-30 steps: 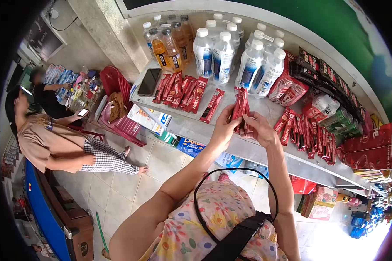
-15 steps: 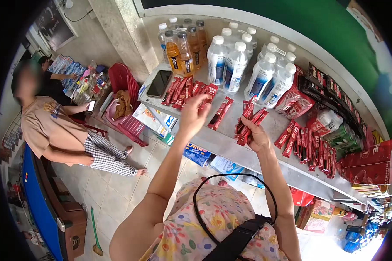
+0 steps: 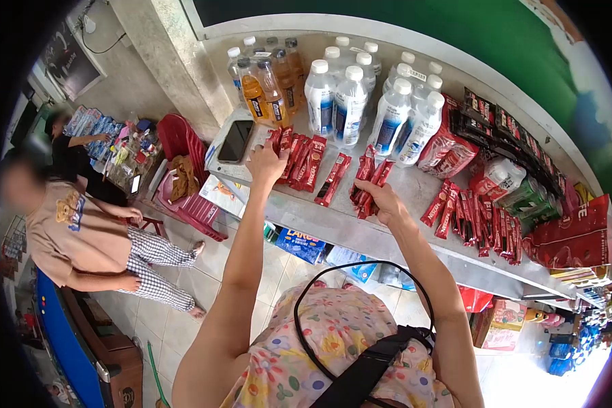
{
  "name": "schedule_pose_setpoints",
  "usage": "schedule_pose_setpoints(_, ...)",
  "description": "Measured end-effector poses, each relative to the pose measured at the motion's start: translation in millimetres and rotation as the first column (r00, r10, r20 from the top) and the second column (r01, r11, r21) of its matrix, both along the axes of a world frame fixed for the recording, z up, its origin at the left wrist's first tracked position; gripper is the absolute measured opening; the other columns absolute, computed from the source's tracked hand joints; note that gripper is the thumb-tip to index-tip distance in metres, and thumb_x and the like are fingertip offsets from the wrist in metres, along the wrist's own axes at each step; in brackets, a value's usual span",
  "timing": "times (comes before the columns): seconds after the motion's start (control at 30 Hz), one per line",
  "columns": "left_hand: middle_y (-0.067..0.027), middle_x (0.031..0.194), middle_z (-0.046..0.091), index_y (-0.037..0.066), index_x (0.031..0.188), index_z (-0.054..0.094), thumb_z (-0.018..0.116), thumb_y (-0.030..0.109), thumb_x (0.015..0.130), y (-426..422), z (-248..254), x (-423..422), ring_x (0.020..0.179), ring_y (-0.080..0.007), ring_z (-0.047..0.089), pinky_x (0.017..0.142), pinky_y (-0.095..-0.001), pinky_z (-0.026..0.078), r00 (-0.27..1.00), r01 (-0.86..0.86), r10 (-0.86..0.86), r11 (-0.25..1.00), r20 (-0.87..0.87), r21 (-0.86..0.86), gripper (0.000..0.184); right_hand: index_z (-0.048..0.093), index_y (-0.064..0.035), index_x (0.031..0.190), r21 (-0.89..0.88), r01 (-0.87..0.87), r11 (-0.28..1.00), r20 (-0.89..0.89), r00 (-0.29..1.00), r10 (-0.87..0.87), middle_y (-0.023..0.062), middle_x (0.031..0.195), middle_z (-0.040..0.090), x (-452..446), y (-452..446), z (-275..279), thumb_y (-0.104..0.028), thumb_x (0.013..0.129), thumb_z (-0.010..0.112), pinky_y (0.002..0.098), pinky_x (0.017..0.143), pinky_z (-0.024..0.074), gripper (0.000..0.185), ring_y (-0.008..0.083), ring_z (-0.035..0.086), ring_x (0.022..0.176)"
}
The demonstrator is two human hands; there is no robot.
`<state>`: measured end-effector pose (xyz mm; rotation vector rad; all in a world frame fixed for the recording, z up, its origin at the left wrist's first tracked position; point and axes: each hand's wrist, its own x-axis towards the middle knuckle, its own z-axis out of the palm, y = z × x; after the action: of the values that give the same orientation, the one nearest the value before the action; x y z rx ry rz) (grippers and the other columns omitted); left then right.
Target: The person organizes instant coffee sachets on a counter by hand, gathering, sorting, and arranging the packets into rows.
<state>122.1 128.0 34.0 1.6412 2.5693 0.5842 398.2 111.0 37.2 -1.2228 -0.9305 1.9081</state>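
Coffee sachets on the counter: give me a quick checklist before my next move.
1. Right hand gripping its bunch of sachets: ok, held between thumb and fingers.
2. Number in that bunch: cannot tell, they overlap.
3. Left hand gripping a sachet: cannot tell, its fingertips are hidden.
4. Small pile between the hands apart from both: ok.
5. Phone out of the left hand's way: not ok, it lies close beside it.
6. White-capped bottles upright: ok.

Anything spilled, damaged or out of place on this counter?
Nothing looks spilled or damaged. Only the phone seems slightly odd: it lies near the orange drinks and red sachets, among packaged goods.
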Motion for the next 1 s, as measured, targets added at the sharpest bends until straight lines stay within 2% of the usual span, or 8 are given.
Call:
schedule_pose_setpoints(0.27, -0.0172, 0.104, 0.056, 0.007, 0.113, 0.049, 0.066, 0.032, 0.072, -7.3, -11.4, 17.3, 0.104, -0.0372, 0.049, 0.089, -0.0464, 0.039, 0.955, 0.14, -0.159, 0.986, 0.249, 0.092, 0.051, 0.059, -0.0003, 0.097, 0.057, 0.001, 0.998, 0.031, 1.0, -0.002, 0.0074, 0.082, 0.063, -20.8, 0.5, 15.9, -0.019, 0.077, 0.068, 0.0327, 0.053, 0.05, 0.029, 0.0163, 0.06, 0.065)
schedule_pose_setpoints(0.37, -0.0159, 0.098, 0.06, 0.0, 0.106, 0.047, 0.069, 0.025, 0.071, -10.2, -4.7, 29.3, 0.093, -0.0342, 0.056, 0.083, -0.0385, 0.044, 0.823, 0.18, -0.269, 0.959, 0.501, 0.22, 0.048, 0.059, -0.003, 0.101, 0.037, -0.051, 0.998, -0.002, 0.999, 0.051, 0.0076, 0.086, 0.063, -29.2, 6.9, 12.5, -0.018, 0.076, 0.068, 0.0341, 0.055, 0.0516, 0.03, 0.0169, 0.06, 0.069)
schedule_pose_setpoints(0.43, -0.0128, 0.1, 0.06, -0.001, 0.117, 0.043, 0.068, 0.015, 0.073, -12.9, 3.7, 42.2, 0.088, -0.0238, 0.061, 0.072, -0.0326, 0.05, 0.53, 0.138, -0.248, 0.969, 0.811, 0.205, 0.052, 0.059, 0.0014, 0.101, -0.021, -0.03, 0.999, -0.071, 0.997, 0.028, 0.0124, 0.09, 0.064, -39.1, 5.2, 19.8, -0.007, 0.078, 0.062, 0.033, 0.065, 0.0554, 0.024, 0.0202, 0.064, 0.075)
schedule_pose_setpoints(0.57, -0.0126, 0.105, 0.058, 0.0, 0.119, 0.042, 0.061, 0.018, 0.079, -10.4, -2.8, 47.4, 0.091, -0.0188, 0.058, 0.078, -0.0316, 0.047, 0.351, 0.17, -0.161, 0.98, 0.922, 0.106, 0.048, 0.057, 0.0013, 0.105, -0.094, -0.107, 0.99, -0.254, 0.964, 0.08, 0.0143, 0.098, 0.062, -45.4, 10.2, 17.2, -0.009, 0.079, 0.063, 0.0339, 0.068, 0.0556, 0.028, 0.0214, 0.063, 0.081)
schedule_pose_setpoints(0.67, -0.0109, 0.113, 0.055, 0.003, 0.127, 0.039, 0.047, 0.018, 0.087, -14.1, -9.7, 56.1, 0.098, -0.0196, 0.056, 0.083, -0.0322, 0.046, -0.058, 0.229, -0.094, 0.968, 0.994, 0.104, 0.043, 0.058, 0.0017, 0.103, -0.047, -0.135, 0.99, -0.151, 0.98, 0.127, 0.0134, 0.095, 0.063, -43.0, 11.5, 19.6, -0.011, 0.078, 0.065, 0.0328, 0.068, 0.0552, 0.03, 0.0214, 0.064, 0.079)
schedule_pose_setpoints(0.83, -0.0072, 0.117, 0.053, 0.008, 0.127, 0.039, 0.041, 0.024, 0.089, -35.3, -10.3, 96.7, 0.107, -0.0174, 0.051, 0.091, -0.0321, 0.04, -0.154, 0.166, -0.216, 0.956, 0.964, 0.241, 0.042, 0.059, 0.0013, 0.1, 0.194, -0.185, 0.963, 0.1, 0.981, 0.168, 0.0108, 0.09, 0.063, -31.1, 22.3, -8.9, -0.019, 0.077, 0.069, 0.0309, 0.066, 0.0528, 0.033, 0.0167, 0.062, 0.075)
schedule_pose_setpoints(0.9, -0.0073, 0.118, 0.052, 0.008, 0.127, 0.039, 0.039, 0.024, 0.089, -38.0, -16.6, 111.9, 0.106, -0.0174, 0.051, 0.09, -0.0324, 0.041, -0.168, 0.01, -0.286, 0.956, 0.943, 0.292, 0.04, 0.066, -0.0001, 0.091, 0.289, -0.253, 0.923, 0.451, 0.887, 0.101, 0.0146, 0.083, 0.065, -21.8, 22.0, -9.4, -0.042, 0.069, 0.07, 0.0313, 0.066, 0.0498, 0.048, 0.0216, 0.063, 0.072)
schedule_pose_setpoints(1.0, -0.0066, 0.117, 0.053, 0.008, 0.126, 0.04, 0.037, 0.031, 0.092, -38.2, -22.5, 130.4, 0.105, -0.0175, 0.053, 0.09, -0.0332, 0.042, -0.218, -0.007, -0.297, 0.953, 0.93, 0.302, 0.041, 0.067, -0.0028, 0.089, 0.33, -0.264, 0.906, 0.56, 0.828, 0.038, 0.0154, 0.08, 0.064, -8.1, 10.2, 4.6, -0.049, 0.066, 0.068, 0.0317, 0.068, 0.0491, 0.052, 0.0233, 0.063, 0.072)
